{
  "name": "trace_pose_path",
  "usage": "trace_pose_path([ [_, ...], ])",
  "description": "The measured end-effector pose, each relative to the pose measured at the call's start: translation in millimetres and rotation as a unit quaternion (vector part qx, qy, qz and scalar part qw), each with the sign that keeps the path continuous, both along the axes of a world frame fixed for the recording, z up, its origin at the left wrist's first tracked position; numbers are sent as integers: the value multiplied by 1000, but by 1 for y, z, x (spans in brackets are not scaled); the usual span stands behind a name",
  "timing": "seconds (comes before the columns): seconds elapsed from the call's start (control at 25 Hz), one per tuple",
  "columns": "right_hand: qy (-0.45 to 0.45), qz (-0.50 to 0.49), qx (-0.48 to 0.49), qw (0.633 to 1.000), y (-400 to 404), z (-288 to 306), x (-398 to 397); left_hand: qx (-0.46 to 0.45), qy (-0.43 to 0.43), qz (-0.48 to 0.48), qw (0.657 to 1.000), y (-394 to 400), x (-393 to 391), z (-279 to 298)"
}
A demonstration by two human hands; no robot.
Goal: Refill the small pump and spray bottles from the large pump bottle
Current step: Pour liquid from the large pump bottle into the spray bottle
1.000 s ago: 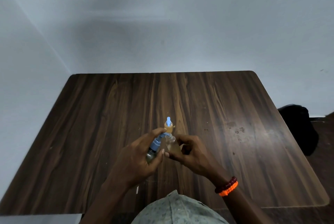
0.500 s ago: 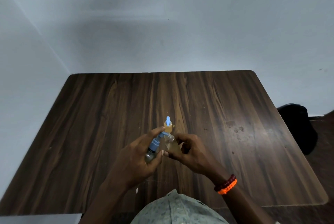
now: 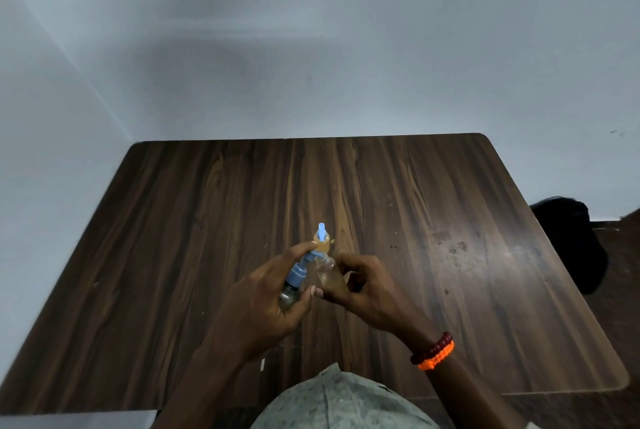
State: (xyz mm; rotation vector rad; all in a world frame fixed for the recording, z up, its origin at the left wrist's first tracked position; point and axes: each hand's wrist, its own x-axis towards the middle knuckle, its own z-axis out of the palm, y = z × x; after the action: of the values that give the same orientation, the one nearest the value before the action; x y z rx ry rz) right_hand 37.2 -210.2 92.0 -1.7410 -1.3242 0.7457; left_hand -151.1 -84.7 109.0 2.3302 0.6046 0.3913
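Your left hand (image 3: 263,304) wraps around the large pump bottle (image 3: 292,285), thumb and fingers clamped on its greyish body, with your index finger lying on top of its blue pump head. You hold this bottle tilted, its base toward you and its blue nozzle leaning away and to the right, above the middle of the wooden table (image 3: 173,255). Your right hand (image 3: 363,293) sits just beside it, touching your left thumb, and its fingers are closed on a small clear bottle (image 3: 330,276) with yellowish liquid in the lower part. The small bottle's open neck points up toward the large bottle's nozzle; whether the two touch cannot be told.

Just beyond both hands, farther from you on the table, a second small bottle (image 3: 322,242) stands upright, amber in colour with a light blue pump top. It is partly hidden behind the nozzle and your left index finger.

On your right wrist, nearer the table's near edge, are a dark red bead bracelet (image 3: 434,347) and an orange braided band (image 3: 437,357), side by side. Off the table's right edge, a black bag (image 3: 571,238) lies on the floor.
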Motion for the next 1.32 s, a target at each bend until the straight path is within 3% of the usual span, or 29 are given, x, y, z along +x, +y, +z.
trace_pose_path([
  [1.32, 2, 26, 18, 999, 5, -4, 1, 32, -14, 10, 999, 2, -4, 4],
])
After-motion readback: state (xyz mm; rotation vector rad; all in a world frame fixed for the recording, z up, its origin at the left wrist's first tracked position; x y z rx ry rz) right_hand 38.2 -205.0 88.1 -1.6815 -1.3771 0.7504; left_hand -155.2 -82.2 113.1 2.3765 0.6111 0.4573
